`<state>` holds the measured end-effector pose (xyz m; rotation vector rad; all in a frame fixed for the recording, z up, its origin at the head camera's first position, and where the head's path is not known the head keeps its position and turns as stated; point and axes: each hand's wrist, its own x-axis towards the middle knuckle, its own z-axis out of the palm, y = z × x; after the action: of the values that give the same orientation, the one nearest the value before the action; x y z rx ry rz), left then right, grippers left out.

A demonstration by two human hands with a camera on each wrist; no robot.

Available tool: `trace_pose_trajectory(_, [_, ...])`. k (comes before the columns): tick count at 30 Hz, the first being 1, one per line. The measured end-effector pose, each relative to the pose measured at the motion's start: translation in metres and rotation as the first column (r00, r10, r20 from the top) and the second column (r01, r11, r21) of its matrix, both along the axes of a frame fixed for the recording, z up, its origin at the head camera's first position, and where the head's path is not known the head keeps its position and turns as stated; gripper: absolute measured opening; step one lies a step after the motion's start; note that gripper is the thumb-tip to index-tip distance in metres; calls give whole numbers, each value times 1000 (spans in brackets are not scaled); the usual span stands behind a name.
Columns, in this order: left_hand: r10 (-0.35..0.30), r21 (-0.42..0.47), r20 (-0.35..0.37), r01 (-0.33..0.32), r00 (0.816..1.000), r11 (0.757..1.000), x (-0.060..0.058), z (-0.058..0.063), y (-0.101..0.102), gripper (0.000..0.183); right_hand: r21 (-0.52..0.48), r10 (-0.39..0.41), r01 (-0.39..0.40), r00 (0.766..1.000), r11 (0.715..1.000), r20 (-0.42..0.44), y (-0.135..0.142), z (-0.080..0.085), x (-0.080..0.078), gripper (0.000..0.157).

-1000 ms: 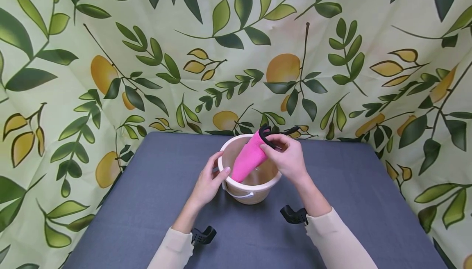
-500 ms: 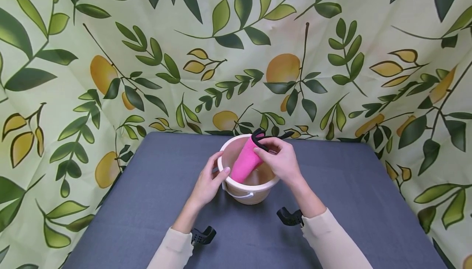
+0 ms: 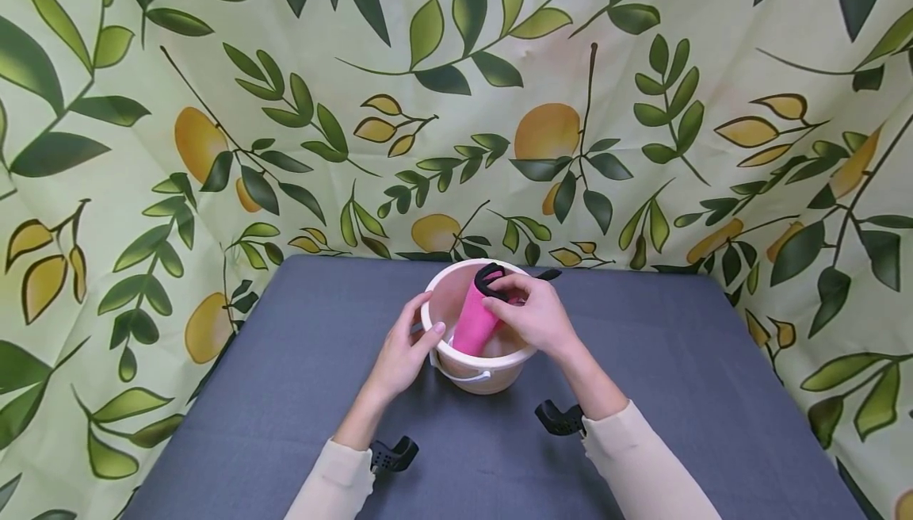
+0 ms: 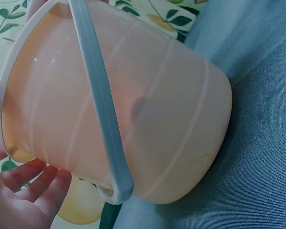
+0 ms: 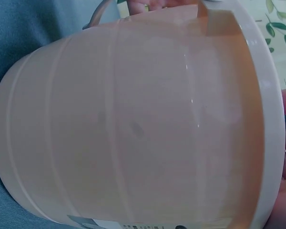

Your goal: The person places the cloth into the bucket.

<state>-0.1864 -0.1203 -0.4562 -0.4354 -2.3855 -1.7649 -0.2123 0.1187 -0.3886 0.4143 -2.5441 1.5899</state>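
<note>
A pale peach plastic bucket (image 3: 499,362) stands upright on the table in the head view. My left hand (image 3: 399,353) grips its rim at the left, thumb over the edge and fingers along the outer wall. Inside leans a rolled pink cloth item (image 3: 474,330) with thick black edging and a black end sticking out to the right; its exact kind is unclear. My right hand (image 3: 536,315) pinches it by the black-edged top, over the bucket's right rim. Both wrist views show mostly the bucket's ribbed wall, hiding the pink item.
The bucket's pale handle (image 4: 102,105) hangs down its near side. Blue-grey cloth covers the table (image 3: 321,361). A leaf-and-fruit patterned curtain (image 3: 456,155) closes off the back and sides. Black wrist mounts (image 3: 559,418) sit at both sleeves.
My right hand has moved left and slightly down, bringing the pink cloth item lower into the bucket and more upright. My left hand and the bucket have stayed put.
</note>
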Motion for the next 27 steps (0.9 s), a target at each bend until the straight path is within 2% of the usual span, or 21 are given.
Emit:
trace_pose_trajectory(4, [1, 15, 3, -1, 1000, 1000, 0, 0, 0, 60, 9, 0, 0, 1000, 1000, -8, 0, 0, 1, 22])
trace_pose_trajectory(11, [-4, 50, -9, 4, 1000, 999, 0, 0, 1, 59, -53, 2, -2, 1000, 999, -11, 5, 2, 3, 16])
trace_pose_trajectory(17, [7, 24, -7, -7, 1000, 1000, 0, 1, 0, 59, -71, -9, 8, 1000, 997, -14, 11, 3, 6, 14])
trace_pose_trajectory(27, [-2, 5, -17, 2, 1000, 1000, 1, 3, 0, 60, -70, -44, 41, 998, 997, -40, 27, 10, 18, 18])
